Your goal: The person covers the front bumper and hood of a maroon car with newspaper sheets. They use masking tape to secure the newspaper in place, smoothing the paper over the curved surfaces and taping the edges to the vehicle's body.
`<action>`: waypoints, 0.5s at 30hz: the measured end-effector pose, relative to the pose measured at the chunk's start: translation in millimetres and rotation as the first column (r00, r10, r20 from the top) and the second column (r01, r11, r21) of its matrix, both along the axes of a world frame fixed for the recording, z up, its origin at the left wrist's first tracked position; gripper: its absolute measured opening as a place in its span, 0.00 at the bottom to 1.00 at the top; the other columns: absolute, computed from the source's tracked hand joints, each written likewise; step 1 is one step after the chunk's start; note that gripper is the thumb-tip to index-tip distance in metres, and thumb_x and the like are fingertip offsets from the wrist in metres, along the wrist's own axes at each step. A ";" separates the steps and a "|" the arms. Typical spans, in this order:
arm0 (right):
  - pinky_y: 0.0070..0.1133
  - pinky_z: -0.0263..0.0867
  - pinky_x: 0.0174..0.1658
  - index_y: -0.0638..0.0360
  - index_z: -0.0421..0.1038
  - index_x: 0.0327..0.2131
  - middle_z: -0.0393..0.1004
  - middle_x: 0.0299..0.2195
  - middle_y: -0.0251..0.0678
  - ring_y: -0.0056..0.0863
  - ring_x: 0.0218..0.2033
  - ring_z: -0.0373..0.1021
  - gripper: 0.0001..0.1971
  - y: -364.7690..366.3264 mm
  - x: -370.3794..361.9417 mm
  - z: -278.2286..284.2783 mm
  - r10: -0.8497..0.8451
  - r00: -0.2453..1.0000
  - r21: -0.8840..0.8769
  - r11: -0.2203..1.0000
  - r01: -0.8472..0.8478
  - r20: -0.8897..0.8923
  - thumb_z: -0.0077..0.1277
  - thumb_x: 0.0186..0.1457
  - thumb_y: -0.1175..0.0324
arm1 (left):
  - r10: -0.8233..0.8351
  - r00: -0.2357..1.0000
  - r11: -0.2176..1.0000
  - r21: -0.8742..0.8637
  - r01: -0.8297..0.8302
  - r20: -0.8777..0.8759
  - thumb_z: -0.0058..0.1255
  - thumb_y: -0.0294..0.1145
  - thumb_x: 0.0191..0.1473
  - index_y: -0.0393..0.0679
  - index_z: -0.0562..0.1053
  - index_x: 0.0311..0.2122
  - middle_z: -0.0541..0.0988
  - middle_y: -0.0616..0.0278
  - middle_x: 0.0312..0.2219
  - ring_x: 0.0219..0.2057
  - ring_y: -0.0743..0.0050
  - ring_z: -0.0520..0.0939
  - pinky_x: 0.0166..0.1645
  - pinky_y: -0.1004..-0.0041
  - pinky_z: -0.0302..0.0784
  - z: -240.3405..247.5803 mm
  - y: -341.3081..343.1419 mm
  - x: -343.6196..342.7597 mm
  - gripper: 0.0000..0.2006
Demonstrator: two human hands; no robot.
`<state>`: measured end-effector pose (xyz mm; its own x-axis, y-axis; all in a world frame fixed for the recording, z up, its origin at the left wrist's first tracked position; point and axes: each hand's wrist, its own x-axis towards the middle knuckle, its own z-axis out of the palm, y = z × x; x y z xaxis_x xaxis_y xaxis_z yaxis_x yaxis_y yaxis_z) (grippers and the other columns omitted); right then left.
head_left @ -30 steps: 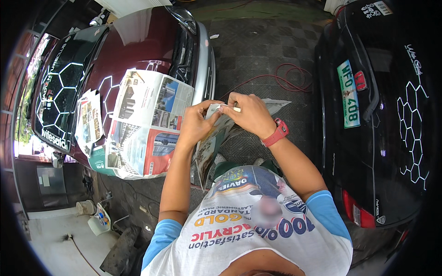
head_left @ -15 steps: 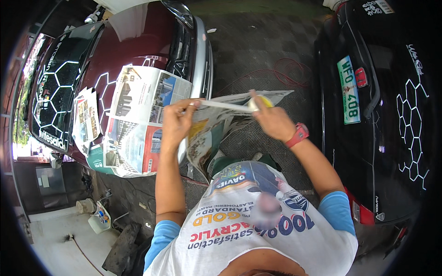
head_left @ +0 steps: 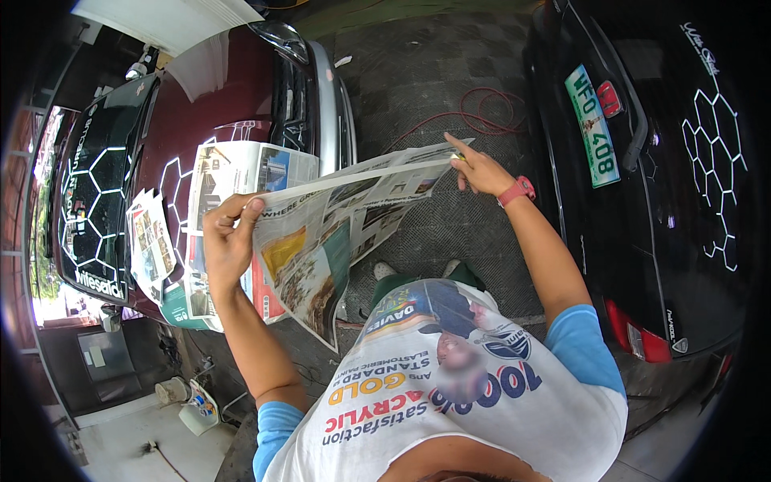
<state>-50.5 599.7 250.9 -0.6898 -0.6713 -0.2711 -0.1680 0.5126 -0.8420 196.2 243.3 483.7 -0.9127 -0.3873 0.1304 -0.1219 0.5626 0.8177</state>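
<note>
A printed newspaper sheet [head_left: 321, 233] hangs between my hands, with a strip of white masking tape [head_left: 353, 175] along its upper edge. My left hand [head_left: 229, 241] pinches the near-left corner of the sheet and the tape end between thumb and fingers. At the far right end, my right hand [head_left: 480, 167] is closed round the tape roll [head_left: 457, 159], which mostly hides behind the fingers; its index finger points outward. Under and beyond the left hand, more newspaper [head_left: 221, 169] covers part of the maroon car's hood [head_left: 193, 104].
Another bunch of printed paper [head_left: 150, 241] lies near the windshield. A black car [head_left: 642, 241] stands close on my right. A red hose [head_left: 482, 112] coils on the dark matted floor [head_left: 418, 80]. A white container [head_left: 199, 414] stands at lower left.
My hands have moved apart, the left one toward the maroon car and nearer me. The tape strip has grown longer and the newspaper sheet is spread wider. The roll is now more hidden.
</note>
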 end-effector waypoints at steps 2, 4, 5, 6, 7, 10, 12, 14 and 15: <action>0.26 0.70 0.26 0.42 0.47 0.77 0.79 0.21 0.34 0.23 0.15 0.70 0.31 -9.7 -5.9 2.0 0.029 1.000 -0.016 0.999 -0.028 0.012 0.40 0.75 0.60 | -0.056 0.998 0.996 -0.063 0.056 0.000 0.60 0.35 0.67 0.30 0.82 0.38 0.83 0.67 0.29 0.32 0.85 0.76 0.39 0.79 0.69 7.2 -5.8 4.6 0.14; 0.28 0.70 0.28 0.44 0.52 0.75 0.79 0.22 0.35 0.24 0.17 0.70 0.29 -16.7 -9.1 5.6 0.051 0.996 -0.027 0.998 -0.049 0.076 0.41 0.74 0.60 | -0.070 0.998 0.993 -0.097 0.069 -0.007 0.60 0.35 0.67 0.30 0.82 0.38 0.83 0.66 0.30 0.33 0.84 0.76 0.39 0.79 0.69 14.8 -5.9 9.4 0.14; 0.28 0.70 0.28 0.45 0.54 0.74 0.79 0.23 0.36 0.24 0.18 0.70 0.29 -20.3 -10.3 7.6 0.064 0.992 -0.031 0.998 -0.061 0.108 0.41 0.74 0.60 | -0.057 0.998 0.993 -0.099 0.056 -0.009 0.60 0.35 0.67 0.30 0.82 0.38 0.83 0.64 0.31 0.33 0.83 0.76 0.40 0.78 0.69 18.0 -3.3 12.1 0.15; 0.28 0.70 0.28 0.47 0.56 0.73 0.79 0.23 0.36 0.24 0.18 0.70 0.28 -24.0 -11.8 8.0 0.085 0.991 -0.042 0.996 -0.081 0.102 0.41 0.74 0.59 | -0.062 0.998 0.992 -0.108 0.061 -0.011 0.60 0.33 0.66 0.30 0.83 0.39 0.83 0.63 0.30 0.32 0.81 0.77 0.40 0.77 0.69 22.0 -4.0 14.6 0.13; 0.28 0.70 0.28 0.49 0.58 0.72 0.80 0.23 0.36 0.24 0.18 0.70 0.27 -27.8 -13.2 7.9 0.105 0.990 -0.053 0.994 -0.100 0.095 0.41 0.74 0.59 | -0.067 0.998 0.991 -0.117 0.065 -0.013 0.61 0.31 0.64 0.30 0.83 0.39 0.84 0.62 0.29 0.32 0.80 0.77 0.39 0.76 0.70 26.1 -6.2 17.2 0.11; 0.27 0.70 0.28 0.53 0.66 0.66 0.80 0.24 0.36 0.23 0.18 0.70 0.23 -37.8 -14.1 12.6 0.143 0.985 -0.045 0.989 -0.139 0.093 0.41 0.74 0.58 | -0.061 0.997 0.990 -0.130 0.056 -0.038 0.62 0.29 0.63 0.30 0.84 0.40 0.84 0.60 0.28 0.31 0.77 0.78 0.39 0.75 0.71 29.3 -6.8 25.1 0.10; 0.27 0.69 0.27 0.56 0.70 0.61 0.81 0.24 0.37 0.23 0.17 0.70 0.20 -43.5 -14.8 14.4 0.160 0.982 -0.037 0.987 -0.157 0.097 0.41 0.74 0.58 | -0.066 0.996 0.993 -0.107 0.059 -0.066 0.62 0.29 0.63 0.30 0.84 0.39 0.84 0.60 0.29 0.32 0.77 0.78 0.40 0.75 0.71 29.5 -11.5 32.3 0.10; 0.27 0.69 0.26 0.58 0.73 0.56 0.81 0.24 0.37 0.23 0.16 0.70 0.19 -48.9 -14.8 17.5 0.175 0.979 -0.041 0.984 -0.172 0.102 0.41 0.74 0.57 | -0.052 0.997 0.992 -0.119 0.045 -0.062 0.61 0.29 0.64 0.30 0.83 0.39 0.84 0.60 0.29 0.32 0.78 0.78 0.40 0.75 0.71 31.5 -14.5 38.3 0.10; 0.27 0.69 0.26 0.58 0.73 0.53 0.81 0.24 0.37 0.24 0.16 0.70 0.18 -50.7 -13.4 20.6 0.172 0.981 -0.038 0.985 -0.170 0.086 0.41 0.73 0.57 | -0.045 0.997 0.991 -0.125 0.038 -0.060 0.61 0.29 0.64 0.30 0.83 0.39 0.84 0.60 0.30 0.32 0.78 0.78 0.40 0.76 0.71 32.3 -16.4 41.6 0.10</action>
